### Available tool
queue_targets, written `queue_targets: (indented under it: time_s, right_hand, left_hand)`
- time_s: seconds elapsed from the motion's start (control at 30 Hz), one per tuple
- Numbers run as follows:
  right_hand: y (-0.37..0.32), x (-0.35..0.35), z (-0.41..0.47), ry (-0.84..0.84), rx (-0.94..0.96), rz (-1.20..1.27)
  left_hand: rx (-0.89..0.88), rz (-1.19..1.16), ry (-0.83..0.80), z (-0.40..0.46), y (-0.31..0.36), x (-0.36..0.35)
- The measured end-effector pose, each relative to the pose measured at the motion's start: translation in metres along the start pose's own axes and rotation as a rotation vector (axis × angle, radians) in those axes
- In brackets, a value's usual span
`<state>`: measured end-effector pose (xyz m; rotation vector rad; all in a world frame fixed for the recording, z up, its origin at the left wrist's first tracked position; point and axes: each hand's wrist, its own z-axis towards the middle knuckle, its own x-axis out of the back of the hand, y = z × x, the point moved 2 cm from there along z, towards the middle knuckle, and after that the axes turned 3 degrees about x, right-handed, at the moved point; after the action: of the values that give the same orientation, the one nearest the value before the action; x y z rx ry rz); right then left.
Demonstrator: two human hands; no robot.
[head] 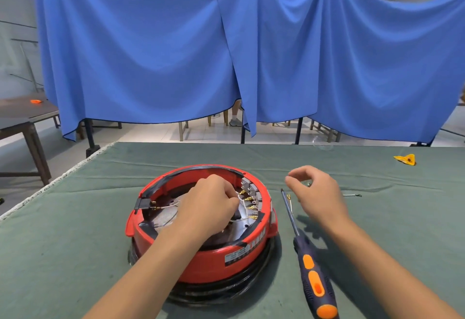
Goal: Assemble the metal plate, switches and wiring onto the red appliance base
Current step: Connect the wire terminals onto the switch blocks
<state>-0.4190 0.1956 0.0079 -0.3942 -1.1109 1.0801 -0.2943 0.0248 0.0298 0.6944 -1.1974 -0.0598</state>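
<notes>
The red appliance base point(201, 255) sits at the centre of the green surface point(100, 255), its metal plate point(166, 218) inside and white wiring point(241, 199) running toward the terminals at its 3 o'clock rim. The left hand point(208, 205) is inside it, fingers curled, pinching the wiring. The right hand point(314, 193) hovers at 3 o'clock, fingers loosely curled, holding nothing visible. The screwdriver point(309, 263) lies nearer it, pointing toward 12 o'clock.

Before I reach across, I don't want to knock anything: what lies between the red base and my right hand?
In the head view, the screwdriver's shaft lies on the cloth between the red base and the right hand.
</notes>
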Motion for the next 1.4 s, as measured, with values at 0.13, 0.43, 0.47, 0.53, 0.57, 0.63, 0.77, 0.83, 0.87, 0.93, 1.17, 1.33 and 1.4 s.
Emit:
queue_targets:
  time_s: [0.13,0.43,0.47,0.53,0.57,0.63,0.77,0.83,0.87,0.93,1.17,1.33,1.4]
  right_hand:
    - [0.045,0.017,0.012,0.027,-0.052,-0.479]
    - [0.073,0.007,0.025,-0.085,-0.117,-0.616]
    - [0.072,0.006,0.025,-0.090,-0.118,-0.621]
    - [0.071,0.004,0.024,-0.095,-0.123,-0.626]
    - [0.071,0.004,0.024,-0.090,-0.122,-0.621]
    - [0.069,0.006,0.023,-0.072,-0.114,-0.602]
    - [0.059,0.007,0.020,-0.062,-0.055,-0.594]
    - [0.045,0.007,0.018,-0.027,-0.028,-0.410]
    - [0.034,0.008,0.017,-0.018,-0.017,-0.271]
    - [0.007,0.009,0.014,-0.041,0.014,-0.011]
    - [-0.072,-0.002,-0.015,-0.346,0.014,0.455]
    - [-0.079,-0.007,-0.022,-0.470,-0.114,0.577]
    - [-0.079,-0.008,-0.023,-0.490,-0.148,0.614]
  left_hand:
    - [-0.036,0.079,0.130,-0.002,0.001,0.003]
    - [-0.111,-0.018,-0.002,0.002,0.005,-0.003]
    - [-0.111,-0.023,-0.014,0.002,0.005,-0.003]
    - [-0.117,-0.037,-0.029,0.001,0.005,-0.003]
    - [-0.124,-0.044,-0.030,0.000,0.005,-0.004]
    - [-0.133,-0.055,-0.023,-0.001,0.006,-0.004]
    - [-0.143,-0.072,0.011,-0.003,0.007,-0.002]
    - [-0.136,-0.115,0.045,-0.002,0.007,0.000]
    - [-0.131,-0.153,0.066,-0.002,0.006,0.002]
    - [-0.119,-0.251,0.113,-0.001,0.006,0.007]
    - [-0.122,-0.778,0.092,-0.003,0.016,0.016]
    - [-0.055,-1.009,0.022,-0.005,0.020,0.015]
    - [-0.015,-1.077,-0.002,-0.004,0.018,0.015]
